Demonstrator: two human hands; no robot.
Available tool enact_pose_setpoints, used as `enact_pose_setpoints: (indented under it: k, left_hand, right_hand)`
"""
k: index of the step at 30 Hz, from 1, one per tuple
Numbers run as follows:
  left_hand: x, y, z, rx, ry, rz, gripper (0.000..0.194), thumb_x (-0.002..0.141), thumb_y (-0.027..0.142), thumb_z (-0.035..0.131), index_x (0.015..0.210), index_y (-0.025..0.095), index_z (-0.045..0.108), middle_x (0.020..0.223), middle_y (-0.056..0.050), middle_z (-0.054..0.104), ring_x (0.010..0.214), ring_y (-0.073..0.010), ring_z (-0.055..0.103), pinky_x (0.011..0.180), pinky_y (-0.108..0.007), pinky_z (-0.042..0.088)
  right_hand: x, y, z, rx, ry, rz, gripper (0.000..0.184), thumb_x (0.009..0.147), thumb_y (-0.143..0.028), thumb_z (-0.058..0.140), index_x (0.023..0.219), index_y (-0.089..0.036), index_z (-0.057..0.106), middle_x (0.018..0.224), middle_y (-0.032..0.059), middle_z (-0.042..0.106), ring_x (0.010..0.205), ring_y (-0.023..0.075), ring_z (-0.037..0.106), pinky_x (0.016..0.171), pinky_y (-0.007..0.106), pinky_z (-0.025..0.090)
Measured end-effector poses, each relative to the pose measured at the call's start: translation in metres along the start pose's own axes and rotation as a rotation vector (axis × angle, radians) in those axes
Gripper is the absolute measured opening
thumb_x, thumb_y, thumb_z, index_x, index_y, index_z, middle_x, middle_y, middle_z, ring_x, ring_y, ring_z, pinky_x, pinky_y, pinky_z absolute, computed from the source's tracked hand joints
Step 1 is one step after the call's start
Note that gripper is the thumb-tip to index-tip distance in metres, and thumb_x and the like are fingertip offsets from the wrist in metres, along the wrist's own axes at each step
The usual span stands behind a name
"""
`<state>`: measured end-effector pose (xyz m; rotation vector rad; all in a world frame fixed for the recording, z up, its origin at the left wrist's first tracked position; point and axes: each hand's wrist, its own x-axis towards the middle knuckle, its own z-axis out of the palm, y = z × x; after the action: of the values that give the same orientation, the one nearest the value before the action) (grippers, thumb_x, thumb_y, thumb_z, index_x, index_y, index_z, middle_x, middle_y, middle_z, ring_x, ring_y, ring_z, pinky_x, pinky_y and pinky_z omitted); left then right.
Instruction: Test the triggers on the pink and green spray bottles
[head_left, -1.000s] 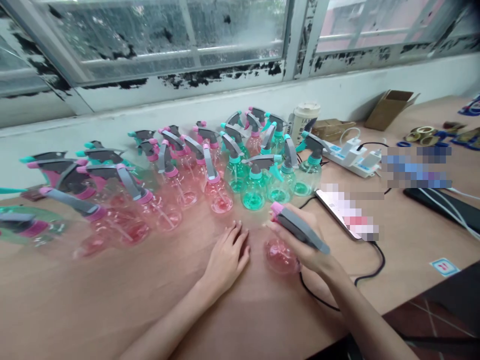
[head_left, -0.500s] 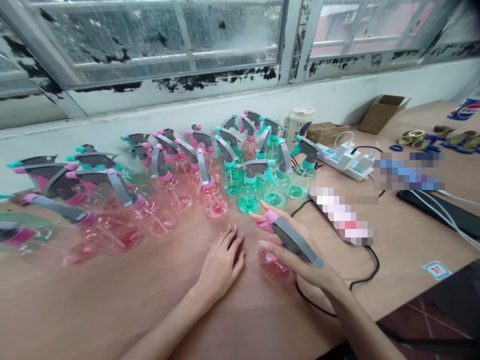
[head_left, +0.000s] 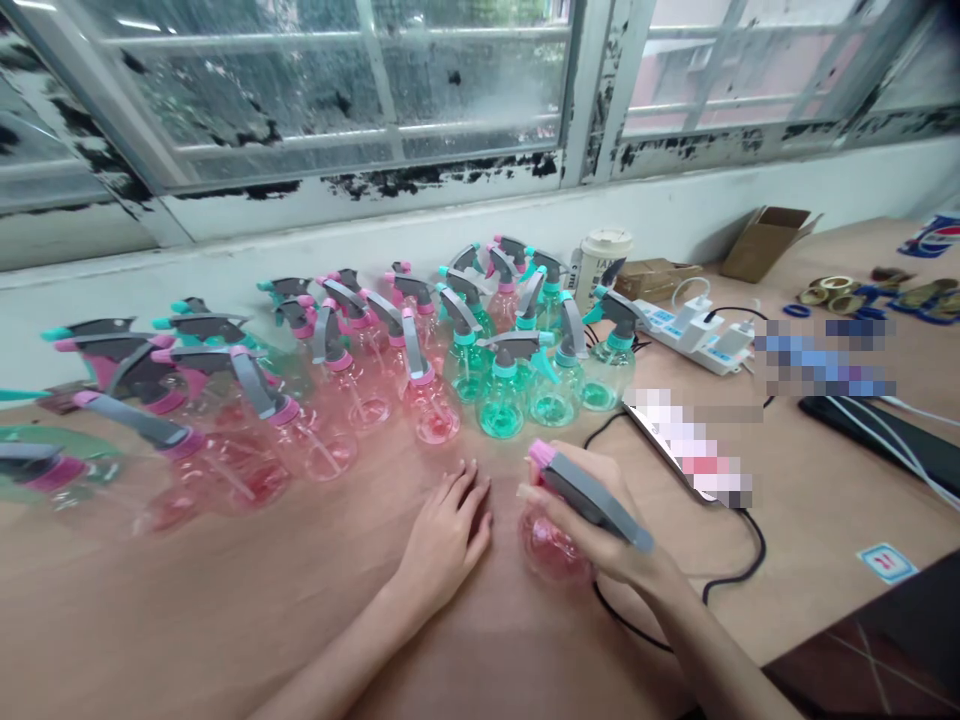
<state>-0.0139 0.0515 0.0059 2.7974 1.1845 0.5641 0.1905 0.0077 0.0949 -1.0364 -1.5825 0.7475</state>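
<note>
My right hand [head_left: 600, 500] is wrapped round the neck of a pink spray bottle [head_left: 555, 545] with a grey trigger head and a pink nozzle that points away to the left. Its trigger is hidden by my fingers. Flat on the tabletop [head_left: 315, 610] lies my left hand [head_left: 448, 525], fingers stretched out and holding nothing. Beyond it stands a pink spray bottle [head_left: 431, 410]; a green spray bottle [head_left: 501, 405] is just to the right of that one. Several more pink and green spray bottles crowd the back and left.
A phone [head_left: 679, 450] with a black cable [head_left: 750, 575] lies right of my right hand. Farther back are a white power strip [head_left: 697, 330], a lidded paper cup [head_left: 606, 262], an open cardboard box [head_left: 769, 245] and rolls of tape [head_left: 832, 290]. Windows line the wall behind.
The fingers of my right hand opened off the trigger half a second ago, showing it, and have now closed over it again. My left hand stays flat on the table. The view shifted slightly.
</note>
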Motion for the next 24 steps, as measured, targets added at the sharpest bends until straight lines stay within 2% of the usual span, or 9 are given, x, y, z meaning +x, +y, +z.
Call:
enact_pose_setpoints:
  k: [3, 6, 9, 13, 16, 19, 22, 24]
  left_hand:
    - [0.000, 0.000, -0.001, 0.002, 0.000, 0.002, 0.033, 0.092, 0.022, 0.048, 0.123, 0.017, 0.058, 0.138, -0.015, 0.056, 0.128, -0.0297, 0.052, 0.105, -0.052, 0.045]
    - [0.000, 0.000, -0.001, 0.013, -0.010, 0.001, 0.033, 0.092, 0.022, 0.048, 0.123, 0.017, 0.058, 0.137, -0.015, 0.056, 0.129, -0.0296, 0.052, 0.106, -0.051, 0.045]
    - [0.000, 0.001, -0.001, 0.017, -0.029, -0.004, 0.031, 0.092, 0.021, 0.047, 0.121, 0.014, 0.059, 0.137, -0.017, 0.056, 0.129, -0.0305, 0.052, 0.106, -0.051, 0.045]
    - [0.000, 0.002, 0.000, -0.006, -0.026, -0.013, 0.030, 0.092, 0.021, 0.049, 0.118, 0.013, 0.061, 0.137, -0.018, 0.056, 0.129, -0.0321, 0.051, 0.106, -0.052, 0.044]
    - [0.000, 0.001, 0.001, -0.015, -0.014, -0.017, 0.030, 0.092, 0.022, 0.048, 0.118, 0.014, 0.060, 0.137, -0.017, 0.056, 0.128, -0.0317, 0.052, 0.105, -0.053, 0.045]
    - [0.000, 0.001, 0.001, -0.012, -0.010, -0.011, 0.030, 0.093, 0.021, 0.048, 0.119, 0.014, 0.060, 0.137, -0.017, 0.056, 0.128, -0.0309, 0.052, 0.106, -0.053, 0.044]
    - [0.000, 0.001, 0.001, 0.003, -0.023, -0.004, 0.033, 0.093, 0.021, 0.047, 0.122, 0.012, 0.058, 0.137, -0.018, 0.056, 0.129, -0.0314, 0.051, 0.106, -0.053, 0.044]
    - [0.000, 0.001, 0.001, 0.004, -0.026, -0.007, 0.034, 0.092, 0.021, 0.047, 0.123, 0.012, 0.058, 0.137, -0.018, 0.056, 0.129, -0.0317, 0.051, 0.107, -0.053, 0.043]
  right_hand:
    - [0.000, 0.001, 0.001, -0.023, 0.002, -0.011, 0.018, 0.089, -0.026, 0.059, 0.073, -0.021, 0.053, 0.067, -0.0033, 0.051, 0.059, 0.0104, 0.052, 0.056, 0.024, 0.042]
    - [-0.001, 0.007, 0.003, 0.018, 0.002, 0.012, 0.007, 0.088, -0.028, 0.062, 0.093, -0.023, 0.062, 0.084, 0.0003, 0.062, 0.078, 0.0146, 0.062, 0.070, 0.026, 0.050]
    - [-0.004, 0.013, 0.005, 0.064, -0.006, 0.049, 0.034, 0.087, -0.028, 0.064, 0.120, -0.028, 0.058, 0.111, 0.0042, 0.066, 0.104, 0.0198, 0.064, 0.089, 0.032, 0.052]
    - [-0.008, 0.017, 0.006, 0.044, -0.016, 0.058, 0.047, 0.087, -0.028, 0.063, 0.132, -0.029, 0.052, 0.125, 0.0069, 0.062, 0.116, 0.0235, 0.059, 0.099, 0.039, 0.048]
    - [-0.008, 0.017, 0.006, 0.051, -0.010, 0.038, 0.045, 0.087, -0.026, 0.064, 0.130, -0.028, 0.053, 0.124, 0.0067, 0.063, 0.117, 0.0231, 0.059, 0.099, 0.038, 0.048]
    - [-0.006, 0.015, 0.007, 0.056, 0.015, 0.027, 0.034, 0.085, -0.024, 0.066, 0.118, -0.027, 0.059, 0.113, 0.0044, 0.067, 0.103, 0.0197, 0.065, 0.088, 0.031, 0.052]
    - [-0.002, 0.009, 0.008, 0.037, 0.055, 0.012, 0.014, 0.085, -0.025, 0.066, 0.098, -0.023, 0.063, 0.092, 0.0014, 0.068, 0.084, 0.0158, 0.066, 0.075, 0.026, 0.052]
    - [-0.001, 0.005, 0.009, -0.008, 0.070, -0.014, 0.006, 0.086, -0.025, 0.065, 0.084, -0.022, 0.060, 0.075, -0.0016, 0.062, 0.071, 0.0129, 0.062, 0.066, 0.024, 0.049]
